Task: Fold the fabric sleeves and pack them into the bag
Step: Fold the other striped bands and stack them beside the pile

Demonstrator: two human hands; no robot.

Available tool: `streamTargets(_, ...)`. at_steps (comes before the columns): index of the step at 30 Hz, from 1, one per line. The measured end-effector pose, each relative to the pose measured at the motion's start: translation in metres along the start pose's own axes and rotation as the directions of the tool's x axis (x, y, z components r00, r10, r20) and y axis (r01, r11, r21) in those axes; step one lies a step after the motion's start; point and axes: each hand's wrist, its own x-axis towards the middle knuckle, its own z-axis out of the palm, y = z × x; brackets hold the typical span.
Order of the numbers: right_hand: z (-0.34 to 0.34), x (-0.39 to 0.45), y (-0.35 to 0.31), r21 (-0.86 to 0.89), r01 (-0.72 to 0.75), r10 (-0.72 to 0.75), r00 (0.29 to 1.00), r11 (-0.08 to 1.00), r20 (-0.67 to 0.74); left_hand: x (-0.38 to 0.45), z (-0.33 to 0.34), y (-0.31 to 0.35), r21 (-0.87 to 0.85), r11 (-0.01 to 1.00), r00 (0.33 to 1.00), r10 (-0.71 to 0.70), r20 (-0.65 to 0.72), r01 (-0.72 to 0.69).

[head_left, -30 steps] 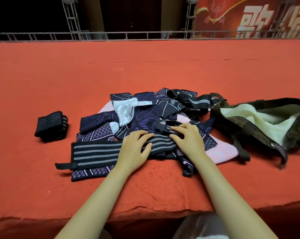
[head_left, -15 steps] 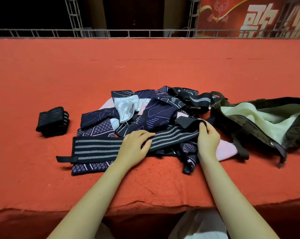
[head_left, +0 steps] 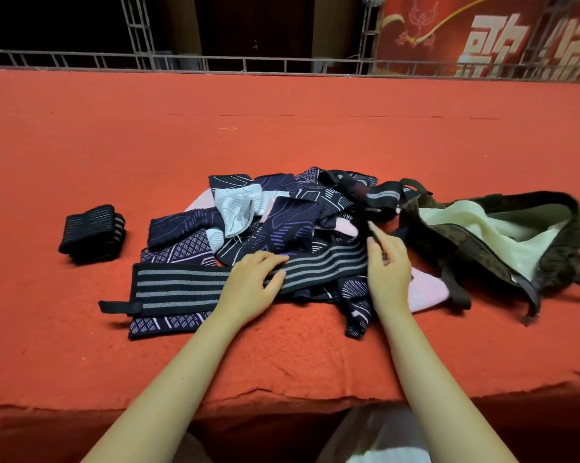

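Observation:
A long black band with grey stripes [head_left: 178, 285] lies flat across the front of a heap of dark patterned fabric sleeves [head_left: 281, 222]. My left hand [head_left: 251, 285] presses flat on the band's middle. My right hand [head_left: 387, 262] pinches the band's right end and holds it lifted a little off the heap. The camouflage bag [head_left: 502, 242] lies open to the right, its pale lining showing. A folded black striped sleeve [head_left: 91, 233] sits alone on the left.
Everything lies on a red carpeted platform [head_left: 281, 128] whose front edge runs just before my body. A metal truss rail [head_left: 215, 63] and a red banner [head_left: 498, 38] stand along the back. A pink cloth [head_left: 425, 290] lies under the heap.
My right hand has drawn the band's right end out to the right and lifted it, unrolling the band to its length. My left hand stayed pressed on the middle.

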Motion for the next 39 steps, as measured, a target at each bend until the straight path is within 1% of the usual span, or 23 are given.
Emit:
streamTargets(1,0.002,-0.002,-0.002,-0.027,0.081,-0.079,0.995,0.996,0.065,-0.001,0.000,0.000,0.001,1.000,1.000,0.001,0.000,-0.001)
streamTargets(3,0.005,-0.007,-0.003,-0.077,0.224,-0.206,0.960,0.972,0.188,-0.002,-0.001,0.000,0.005,1.000,1.000,-0.002,-0.003,0.002)
streamTargets(5,0.005,-0.008,0.000,-0.112,0.307,-0.269,0.925,0.945,0.269,-0.002,-0.001,0.000,-0.001,1.000,1.000,-0.004,-0.004,0.004)
streamTargets(9,0.004,-0.009,0.002,-0.149,0.366,-0.295,0.886,0.919,0.358,-0.002,-0.001,0.000,-0.023,1.000,1.000,0.009,-0.026,-0.010)
streamTargets(13,0.006,-0.011,0.002,-0.169,0.370,-0.283,0.877,0.914,0.389,-0.003,-0.004,0.002,-0.034,0.998,0.982,0.045,-0.181,-0.052)
streamTargets(15,0.006,-0.012,0.001,-0.183,0.355,-0.264,0.882,0.917,0.390,-0.004,-0.006,0.006,-0.059,0.996,0.974,0.052,-0.222,-0.067)
streamTargets(19,0.007,-0.013,-0.001,-0.205,0.311,-0.218,0.900,0.928,0.377,-0.003,-0.003,0.022,-0.132,0.990,0.982,0.029,-0.186,-0.054)
streamTargets(21,0.008,-0.014,-0.002,-0.221,0.271,-0.182,0.918,0.937,0.353,-0.003,0.004,0.032,-0.103,0.992,0.985,0.050,-0.167,-0.068)
streamTargets(23,0.008,-0.011,-0.002,-0.203,0.186,-0.121,0.948,0.961,0.295,-0.003,0.012,0.037,-0.013,0.996,0.983,0.083,-0.167,-0.086)
streamTargets(25,0.007,-0.007,-0.002,-0.133,0.048,-0.016,0.973,0.990,0.231,-0.004,0.015,0.036,0.036,0.996,0.976,0.092,-0.195,-0.087)
streamTargets(28,0.006,-0.003,-0.003,0.003,-0.110,0.108,0.975,0.994,0.196,-0.005,0.014,0.031,0.011,0.992,0.959,0.122,-0.255,-0.124)
streamTargets(31,0.007,-0.008,-0.013,0.192,-0.175,0.131,0.967,0.966,0.219,-0.006,0.013,0.029,-0.018,0.982,0.963,0.181,-0.202,-0.188)
streamTargets(33,0.007,-0.015,-0.022,0.296,-0.172,0.081,0.951,0.940,0.297,-0.007,0.012,0.029,-0.049,0.981,0.971,0.178,-0.159,-0.188)
streamTargets(35,0.008,-0.022,-0.030,0.391,-0.178,-0.002,0.909,0.903,0.418,-0.006,0.010,0.031,-0.104,0.985,0.980,0.121,-0.155,-0.138)
streamTargets(36,0.010,-0.024,-0.033,0.411,-0.189,-0.034,0.878,0.892,0.478,-0.006,0.007,0.033,-0.172,0.982,0.986,0.051,-0.159,-0.078)
streamTargets(37,0.012,-0.026,-0.035,0.406,-0.190,-0.061,0.846,0.894,0.529,-0.005,0.004,0.033,-0.286,0.958,0.987,-0.047,-0.156,0.000)
streamTargets(38,0.015,-0.027,-0.036,0.369,-0.157,-0.088,0.819,0.916,0.568,-0.003,0.000,0.033,-0.427,0.900,0.980,-0.152,-0.131,0.083)
streamTargets(39,0.018,-0.029,-0.037,0.304,-0.084,-0.121,0.795,0.949,0.595,-0.002,-0.002,0.031,-0.563,0.815,0.967,-0.235,-0.102,0.139)
